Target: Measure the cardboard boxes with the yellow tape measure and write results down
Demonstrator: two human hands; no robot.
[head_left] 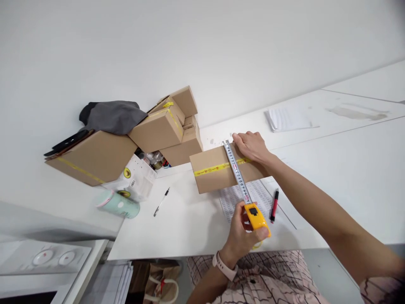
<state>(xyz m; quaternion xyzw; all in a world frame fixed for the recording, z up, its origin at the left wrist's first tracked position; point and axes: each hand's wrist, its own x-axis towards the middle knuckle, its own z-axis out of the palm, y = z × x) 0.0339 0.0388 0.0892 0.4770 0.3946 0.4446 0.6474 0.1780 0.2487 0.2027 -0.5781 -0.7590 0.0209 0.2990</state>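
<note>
A small cardboard box (211,175) with a strip of yellow tape lies on the white table (186,223). My left hand (238,236) is closed round a yellow tape measure (257,216) near the table's front edge. Its metal blade (236,171) runs across the top of the box. My right hand (251,145) rests on the box's far edge, fingers curled over the blade's end and pressing it down there. A printed sheet (262,194) lies under and beside the box.
A red pen (274,205) lies right of the tape measure and a black pen (161,202) left of the box. Stacked cardboard boxes (158,131) under a grey cloth (112,116), a mint-green can (120,204) and folded white paper (287,119) sit farther off.
</note>
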